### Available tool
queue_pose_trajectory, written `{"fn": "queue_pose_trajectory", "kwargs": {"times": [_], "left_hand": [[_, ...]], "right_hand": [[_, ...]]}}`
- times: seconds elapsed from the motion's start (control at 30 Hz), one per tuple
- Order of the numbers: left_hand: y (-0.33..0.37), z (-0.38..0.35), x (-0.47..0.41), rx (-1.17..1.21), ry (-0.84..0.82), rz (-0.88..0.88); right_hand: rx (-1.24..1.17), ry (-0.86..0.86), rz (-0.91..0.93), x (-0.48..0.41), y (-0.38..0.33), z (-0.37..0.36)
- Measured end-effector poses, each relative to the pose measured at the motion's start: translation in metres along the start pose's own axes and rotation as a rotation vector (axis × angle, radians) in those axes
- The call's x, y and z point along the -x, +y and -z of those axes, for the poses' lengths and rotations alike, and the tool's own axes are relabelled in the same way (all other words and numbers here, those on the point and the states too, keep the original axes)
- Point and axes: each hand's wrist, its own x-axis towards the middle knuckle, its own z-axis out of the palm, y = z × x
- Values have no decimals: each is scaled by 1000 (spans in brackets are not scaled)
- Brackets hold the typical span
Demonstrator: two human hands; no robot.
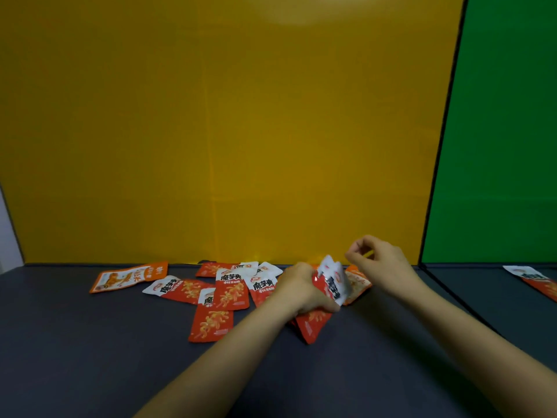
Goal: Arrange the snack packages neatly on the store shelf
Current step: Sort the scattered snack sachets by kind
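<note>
- The left hand (297,289) grips a fanned bunch of red-and-white foil snack packets (313,324), tilted up off the dark grey shelf board (90,351)
- The right hand (381,262) hovers just beside the bunch, fingers curled in, nothing visible in them
- More red-and-white packets (230,292) lie scattered and overlapping left of the bunch, near the yellow back panel (211,131)
- A flat orange packet (128,277) lies furthest left
</note>
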Motion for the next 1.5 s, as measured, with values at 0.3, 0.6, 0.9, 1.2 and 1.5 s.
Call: {"fn": "queue_pose_trajectory", "kwargs": {"times": [0.3,0.6,0.9,1.2,1.5], "left_hand": [[-100,102,29,738,167,264],[-133,97,30,794,199,314],[-116,82,0,458,245,268],[-116,67,-19,-106,219,351],[-98,77,5,671,364,64]], "right_hand": [[200,-398,-21,10,-55,-70],[446,-486,-97,4,-66,-109],[375,-457,-19,2,-58,-85],[72,-319,-95,11,-24,-67],[-104,-234,-114,19,-25,-46]]}}
